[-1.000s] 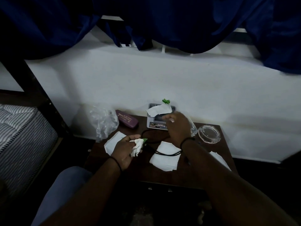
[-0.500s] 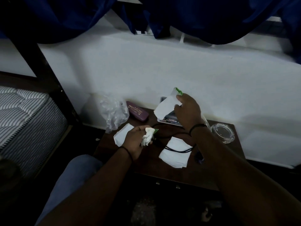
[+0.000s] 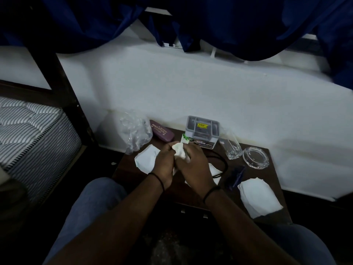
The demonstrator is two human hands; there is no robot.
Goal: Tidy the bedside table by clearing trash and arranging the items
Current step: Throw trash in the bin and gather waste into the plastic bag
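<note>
A white wall (image 3: 191, 96) fills the back of the room, and dark blue curtains (image 3: 219, 22) hang over its upper part. On the left stands a bed with a striped mattress (image 3: 30, 131) behind a dark bed post (image 3: 63, 88). The dark wooden counter (image 3: 275, 169) stands against the wall. At its back left corner a crumpled clear plastic bag (image 3: 134, 131) leans at the wall, and just beside it lies a maroon spectacle case (image 3: 161, 132). A grey plastic organizer box (image 3: 202, 131) stands at the back in the middle. To the right of it are a clear drinking glass (image 3: 232, 148) and a glass ashtray (image 3: 255, 156), near each other. White paper napkins lie flat on the counter: one at the left (image 3: 146, 158) and one at the front right (image 3: 259, 196). A black cord (image 3: 222, 165) curves behind the hands. The left hand (image 3: 165, 163) and the right hand (image 3: 194, 165) meet above the middle of the counter, and both grip the crumpled white paper trash (image 3: 179, 150) with a small green piece on top.
</note>
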